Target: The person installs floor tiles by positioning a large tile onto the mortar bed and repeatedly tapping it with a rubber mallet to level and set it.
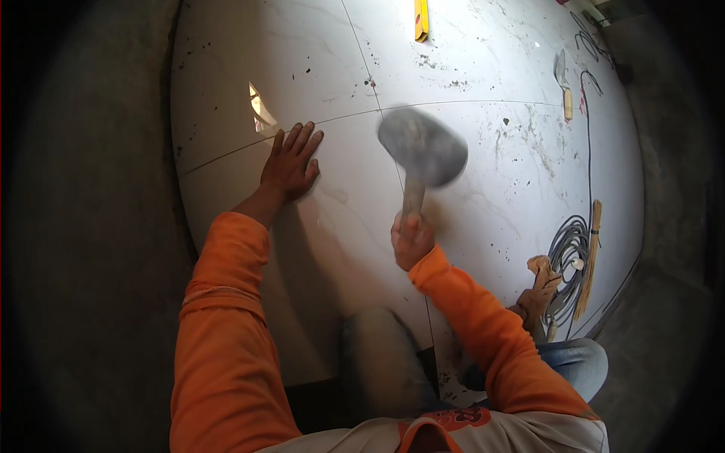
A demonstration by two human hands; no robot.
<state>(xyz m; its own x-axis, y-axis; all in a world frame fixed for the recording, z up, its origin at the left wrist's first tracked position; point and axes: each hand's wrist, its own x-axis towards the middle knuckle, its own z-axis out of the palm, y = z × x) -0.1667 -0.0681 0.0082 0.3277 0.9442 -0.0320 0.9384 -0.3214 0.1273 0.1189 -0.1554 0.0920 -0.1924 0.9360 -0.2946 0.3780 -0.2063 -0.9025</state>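
My left hand (293,162) lies on a pale marble-look tile (332,234) with its fingers spread, near a seam between tiles. My right hand (413,240) grips the wooden handle of a mallet with a large grey head (421,146). The blurred head is over the tiles just right of my left hand, near where the seams cross; whether it touches them I cannot tell. Both arms wear orange sleeves. A small bright patch shows just beyond my left fingertips.
A yellow tool (421,19) lies at the top, a trowel (566,87) at upper right. Coiled cable (565,249) and a stick broom (589,264) lie by my right knee, beside a brown object (542,283). Dark rough floor (106,226) borders the tiles.
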